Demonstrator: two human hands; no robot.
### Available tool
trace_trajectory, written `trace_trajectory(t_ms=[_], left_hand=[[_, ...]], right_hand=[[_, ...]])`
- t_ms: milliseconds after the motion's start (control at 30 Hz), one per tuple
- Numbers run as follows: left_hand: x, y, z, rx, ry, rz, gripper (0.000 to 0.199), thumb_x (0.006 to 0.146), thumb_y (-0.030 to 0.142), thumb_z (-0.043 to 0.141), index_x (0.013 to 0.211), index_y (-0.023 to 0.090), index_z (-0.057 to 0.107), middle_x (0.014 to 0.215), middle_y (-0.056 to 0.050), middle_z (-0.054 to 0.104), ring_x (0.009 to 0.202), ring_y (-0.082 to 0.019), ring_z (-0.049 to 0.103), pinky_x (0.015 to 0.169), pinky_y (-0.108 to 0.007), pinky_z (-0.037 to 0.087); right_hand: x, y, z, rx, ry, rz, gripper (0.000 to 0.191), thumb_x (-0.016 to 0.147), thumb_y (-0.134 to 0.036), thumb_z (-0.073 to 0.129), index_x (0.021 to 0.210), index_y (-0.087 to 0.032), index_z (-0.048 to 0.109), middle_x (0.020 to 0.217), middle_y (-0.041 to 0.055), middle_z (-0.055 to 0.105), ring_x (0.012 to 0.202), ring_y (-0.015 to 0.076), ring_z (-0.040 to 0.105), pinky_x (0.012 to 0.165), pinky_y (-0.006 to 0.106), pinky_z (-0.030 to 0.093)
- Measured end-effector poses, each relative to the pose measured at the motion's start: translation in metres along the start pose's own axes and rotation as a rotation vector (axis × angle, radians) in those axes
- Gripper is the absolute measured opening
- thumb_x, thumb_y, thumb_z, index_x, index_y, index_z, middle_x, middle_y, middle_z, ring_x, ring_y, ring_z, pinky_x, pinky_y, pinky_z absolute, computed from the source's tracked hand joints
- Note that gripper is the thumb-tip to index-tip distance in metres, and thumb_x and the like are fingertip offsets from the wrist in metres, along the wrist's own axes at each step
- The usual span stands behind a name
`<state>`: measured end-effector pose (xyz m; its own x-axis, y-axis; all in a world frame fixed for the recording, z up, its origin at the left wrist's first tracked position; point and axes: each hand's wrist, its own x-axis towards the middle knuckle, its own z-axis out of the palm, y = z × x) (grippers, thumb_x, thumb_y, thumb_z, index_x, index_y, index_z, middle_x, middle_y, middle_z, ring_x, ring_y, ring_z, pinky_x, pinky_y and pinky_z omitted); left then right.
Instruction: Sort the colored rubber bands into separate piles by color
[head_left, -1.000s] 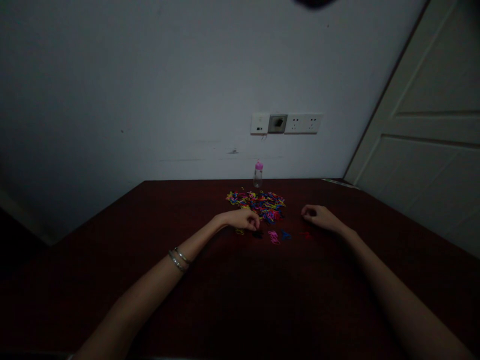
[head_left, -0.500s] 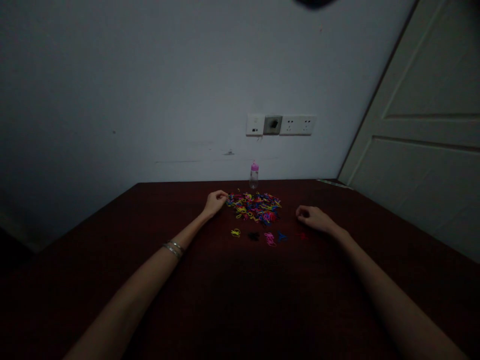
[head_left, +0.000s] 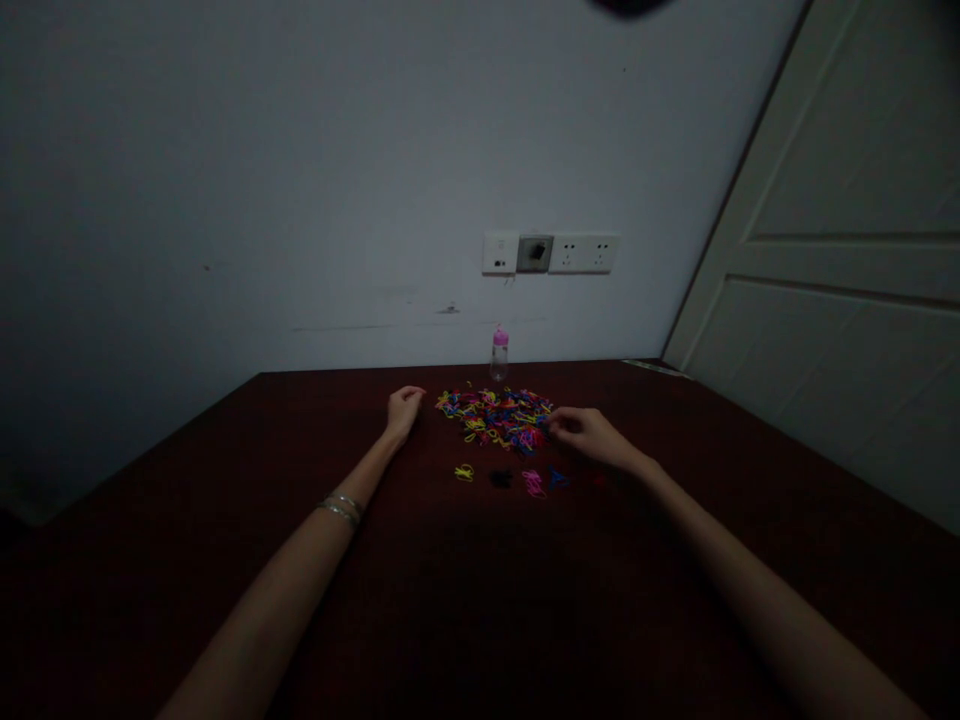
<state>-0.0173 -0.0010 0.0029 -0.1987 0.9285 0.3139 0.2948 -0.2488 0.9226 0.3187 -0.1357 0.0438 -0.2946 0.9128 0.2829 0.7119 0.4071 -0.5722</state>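
A pile of colourful bands [head_left: 499,415] lies on the dark red table [head_left: 450,600]. My left hand [head_left: 406,412] rests left of the pile, fingers closed; whatever they hold is too small to make out. My right hand [head_left: 589,434] is at the pile's right edge, thumb and fingertips pinched at the bands. In front of the pile lie small separate groups: yellow bands [head_left: 464,472], black bands [head_left: 501,478], pink bands [head_left: 533,483], blue bands [head_left: 557,478] and dim red bands [head_left: 596,481] below my right hand.
A clear bottle with a pink cap [head_left: 499,355] stands behind the pile near the wall. Sockets [head_left: 550,254] are set in the wall above it. A pale panelled door [head_left: 840,300] is on the right.
My right hand has moved left to the edge of the pile. My left hand has drawn a little away from the pile to the left. The view has shifted slightly.
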Motion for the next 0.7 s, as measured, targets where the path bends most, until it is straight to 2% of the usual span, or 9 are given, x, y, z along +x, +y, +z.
trace_trajectory(t_ms=[167, 333, 467, 700], left_hand=[[0.0, 0.0, 0.0, 0.05, -0.034, 0.026, 0.019, 0.063, 0.021, 0.05, 0.07, 0.013, 0.065, 0.052, 0.002, 0.052, 0.051, -0.011, 0.045, 0.051, -0.021, 0.032], [0.0, 0.0, 0.001, 0.088, -0.035, 0.038, 0.016, 0.064, 0.018, 0.051, 0.068, 0.014, 0.066, 0.056, 0.0, 0.057, 0.058, -0.013, 0.05, 0.058, -0.022, 0.038], [0.0, 0.0, 0.001, 0.079, -0.055, 0.032, 0.016, 0.064, 0.018, 0.05, 0.068, 0.014, 0.065, 0.057, -0.001, 0.057, 0.058, -0.013, 0.051, 0.059, -0.022, 0.039], [-0.002, 0.0, 0.001, 0.087, -0.062, 0.037, 0.017, 0.064, 0.018, 0.049, 0.07, 0.014, 0.065, 0.056, 0.0, 0.056, 0.057, -0.013, 0.051, 0.056, -0.021, 0.038]], right_hand=[[0.003, -0.025, 0.012, 0.072, -0.172, -0.114, 0.019, 0.074, -0.02, 0.05, 0.086, -0.016, 0.064, 0.077, 0.0021, 0.063, 0.07, 0.013, 0.056, 0.066, 0.025, 0.044], [0.004, -0.027, 0.011, 0.018, -0.23, -0.134, 0.016, 0.072, -0.015, 0.049, 0.082, -0.016, 0.062, 0.074, 0.0015, 0.061, 0.065, 0.0119, 0.054, 0.061, 0.023, 0.041], [0.004, -0.022, 0.013, -0.072, -0.234, -0.135, 0.013, 0.07, -0.014, 0.053, 0.079, -0.016, 0.061, 0.075, 0.0015, 0.061, 0.066, 0.0124, 0.053, 0.062, 0.024, 0.041], [0.002, -0.013, 0.025, -0.087, -0.186, -0.157, 0.02, 0.074, -0.016, 0.052, 0.092, -0.019, 0.06, 0.081, 0.0023, 0.061, 0.072, 0.0146, 0.055, 0.066, 0.026, 0.043]])
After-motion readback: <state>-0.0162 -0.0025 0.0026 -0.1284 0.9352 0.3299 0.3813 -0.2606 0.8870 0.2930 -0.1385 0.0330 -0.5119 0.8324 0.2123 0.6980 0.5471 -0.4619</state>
